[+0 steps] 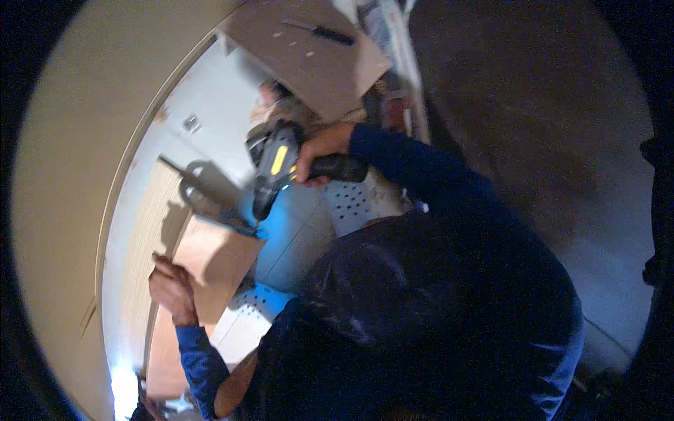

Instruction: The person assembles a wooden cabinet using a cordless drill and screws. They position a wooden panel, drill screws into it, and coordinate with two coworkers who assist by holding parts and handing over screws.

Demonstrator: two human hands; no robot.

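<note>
My right hand [326,151] is wrapped round the grip of a black cordless drill [275,165] with a yellow label. The drill's nose points down at the far end of a reddish-brown wooden board [217,259], and a bluish light falls around its tip. A small dark metal piece [239,224] sits at that board end, partly in shadow. On the board's left edge rests my left hand [172,288], its fingers curled closed against the wood. Whether the drill bit touches anything is too blurred to tell.
Farther off, a screwdriver [333,35] lies on a brown panel [309,63]. A light ribbed board [151,210] runs left of the wooden board, below a curved metal handle [188,186]. White perforated shoes [347,200] show underneath. A bright lamp [125,389] glows at lower left.
</note>
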